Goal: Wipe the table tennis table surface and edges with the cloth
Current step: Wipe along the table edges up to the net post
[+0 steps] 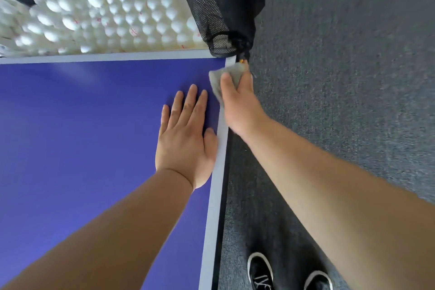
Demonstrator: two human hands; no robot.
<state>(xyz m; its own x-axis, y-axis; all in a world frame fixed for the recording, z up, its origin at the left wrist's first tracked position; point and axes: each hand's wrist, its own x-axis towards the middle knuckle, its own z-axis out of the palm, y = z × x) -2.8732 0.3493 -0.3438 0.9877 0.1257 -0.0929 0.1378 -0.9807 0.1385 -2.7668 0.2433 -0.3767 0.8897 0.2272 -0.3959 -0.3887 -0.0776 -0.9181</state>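
Note:
The blue table tennis table (82, 136) fills the left half of the view, with a pale border line along its far and right edges. My right hand (237, 99) grips a grey cloth (223, 77) and presses it over the right edge, just short of the far right corner. The fingers wrap down the side of the table and are partly hidden. My left hand (186, 139) lies flat on the blue surface next to the right edge, palm down with fingers spread, holding nothing.
Beyond the far edge a tray holds several white balls (106, 14). A black mesh net (211, 7) hangs at the far right corner. Grey carpet (341, 77) lies to the right, with my black shoes (260, 271) below.

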